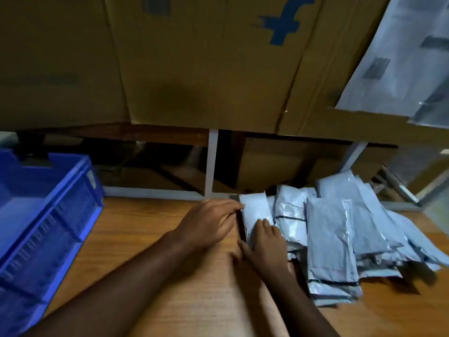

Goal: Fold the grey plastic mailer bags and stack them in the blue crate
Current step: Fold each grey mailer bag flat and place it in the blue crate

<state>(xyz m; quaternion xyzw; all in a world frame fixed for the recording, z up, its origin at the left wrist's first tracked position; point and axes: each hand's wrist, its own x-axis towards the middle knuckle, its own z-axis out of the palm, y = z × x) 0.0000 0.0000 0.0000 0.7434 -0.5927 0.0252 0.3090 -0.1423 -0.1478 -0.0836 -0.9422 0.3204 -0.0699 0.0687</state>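
A heap of grey plastic mailer bags (pixel 340 229) lies on the right part of the wooden table (pixel 150 229). At the heap's left end lies one grey mailer bag (pixel 255 210) with a dark left edge. My left hand (pixel 209 222) pinches that bag's left edge near its top corner. My right hand (pixel 264 242) lies flat on the same bag, fingers straight and pressing it down. The blue crate (pixel 48 215) stands at the left of the table, apart from both hands, and its visible inside looks bare.
Large brown cardboard sheets (pixel 194 64) lean behind the table. More grey mailers (pixel 408 49) hang at the upper right. A white metal frame (pixel 211 164) runs along the table's back edge. Bare wood lies between the crate and the heap.
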